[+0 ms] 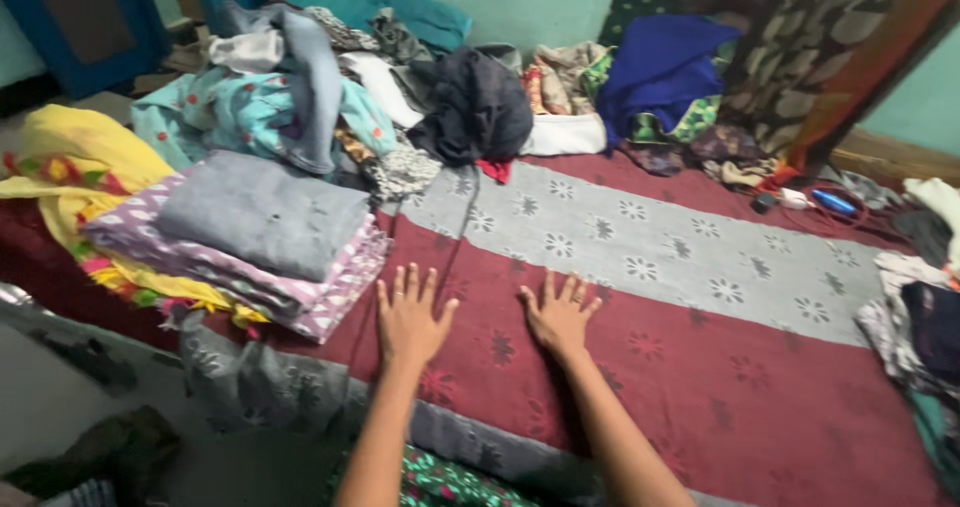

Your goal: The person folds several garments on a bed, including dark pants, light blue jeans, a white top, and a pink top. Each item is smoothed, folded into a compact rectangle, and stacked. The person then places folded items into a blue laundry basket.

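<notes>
Maroon woven bedspread under both flat hands.

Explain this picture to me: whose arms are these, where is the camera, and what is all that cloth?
There is no machine here. The one picture comes from a camera worn on a person's head, looking down at their own bare arms. The left hand and right hand lie flat, fingers spread, on a maroon and grey bedspread. Neither hand holds anything. To the left sits a folded stack with a grey cloth on top. Behind it is a loose pile of clothes, among them a dark garment and a blue cloth. More clothes lie at the right edge.
</notes>
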